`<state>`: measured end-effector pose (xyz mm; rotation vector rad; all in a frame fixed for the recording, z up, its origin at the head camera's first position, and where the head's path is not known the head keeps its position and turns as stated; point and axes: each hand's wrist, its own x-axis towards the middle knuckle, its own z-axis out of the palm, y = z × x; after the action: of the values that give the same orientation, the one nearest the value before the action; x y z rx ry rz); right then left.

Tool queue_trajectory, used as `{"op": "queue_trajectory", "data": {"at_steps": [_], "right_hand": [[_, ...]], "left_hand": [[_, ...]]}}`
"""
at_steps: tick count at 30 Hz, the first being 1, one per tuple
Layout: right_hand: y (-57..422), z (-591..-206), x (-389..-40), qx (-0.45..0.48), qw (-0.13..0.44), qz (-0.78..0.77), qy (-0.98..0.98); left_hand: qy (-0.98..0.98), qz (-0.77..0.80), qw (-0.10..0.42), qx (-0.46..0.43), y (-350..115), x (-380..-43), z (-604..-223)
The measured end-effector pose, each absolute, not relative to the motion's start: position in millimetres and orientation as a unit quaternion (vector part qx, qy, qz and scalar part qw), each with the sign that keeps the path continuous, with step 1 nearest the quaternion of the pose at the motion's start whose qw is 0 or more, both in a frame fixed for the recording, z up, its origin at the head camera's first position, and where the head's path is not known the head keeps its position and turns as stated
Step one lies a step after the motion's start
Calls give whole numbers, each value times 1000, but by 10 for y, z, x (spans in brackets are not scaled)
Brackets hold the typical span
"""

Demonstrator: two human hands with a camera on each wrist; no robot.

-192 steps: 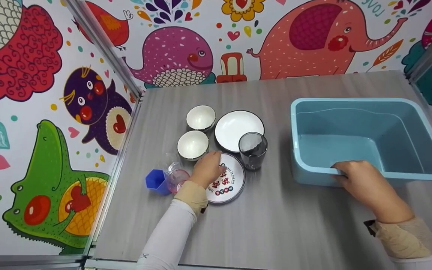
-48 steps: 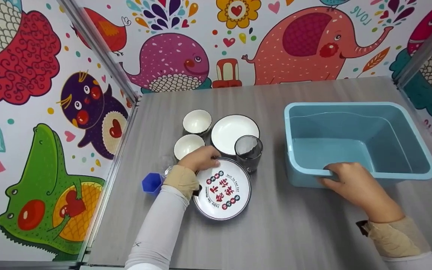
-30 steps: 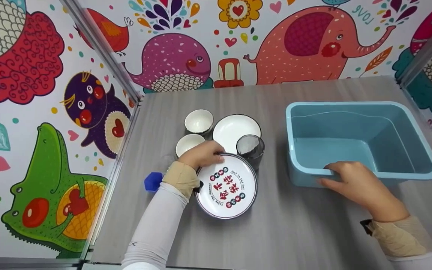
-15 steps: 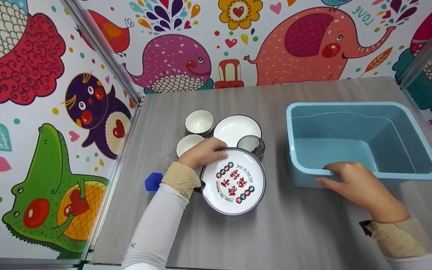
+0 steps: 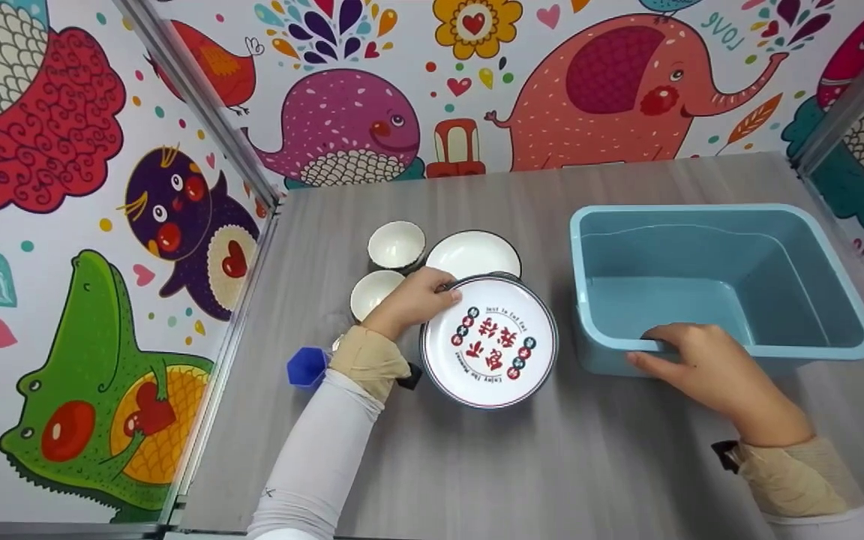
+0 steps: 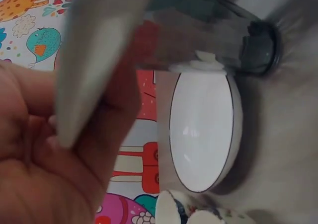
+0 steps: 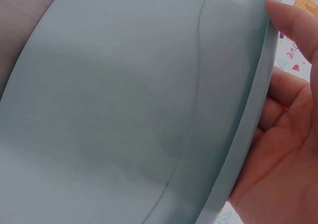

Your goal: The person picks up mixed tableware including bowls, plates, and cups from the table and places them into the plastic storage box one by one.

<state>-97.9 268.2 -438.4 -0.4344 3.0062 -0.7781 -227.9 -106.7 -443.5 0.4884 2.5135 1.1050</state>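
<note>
In the head view my left hand [image 5: 417, 301] pinches a round white plate [image 5: 490, 341] with red characters and a dark rim by its upper left edge. The plate is raised off the table; edge-on and blurred, it crosses the left wrist view. Behind it stands a dark transparent glass [image 6: 208, 33], mostly hidden from the head camera. My right hand [image 5: 728, 382] grips the front rim of a blue plastic basin [image 5: 702, 346], thumb outside and fingers over the inner side. In the right wrist view the basin's outer wall [image 7: 114, 100] fills most of the frame.
A white dish [image 5: 472, 253] lies behind the held plate. Two small white bowls, one farther back [image 5: 396, 245] and one nearer [image 5: 375, 294], sit to its left. A blue hexagonal cup [image 5: 306, 367] stands left of my left wrist. Patterned walls border the grey table [image 5: 552, 480].
My left hand has taken up the printed plate from the table and carried it right, now in front of the glass. My right hand stays on the basin rim.
</note>
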Motion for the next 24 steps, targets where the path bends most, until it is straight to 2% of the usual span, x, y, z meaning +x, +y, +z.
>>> {"op": "queue_trajectory", "data": {"at_steps": [11,19,24], "right_hand": [[2579,-4358,-977,-140,4,-286,948],[2455,-4306,-998,-118,32,-334,935],[2378,-4292,-1019,-104,23,-359,927]], "left_hand": [[840,514,157,69,-905,-2238,-4396],[825,537,173,29,-820,-2228,-4375],[804,565,185,14,-750,-2202,-4360]]}}
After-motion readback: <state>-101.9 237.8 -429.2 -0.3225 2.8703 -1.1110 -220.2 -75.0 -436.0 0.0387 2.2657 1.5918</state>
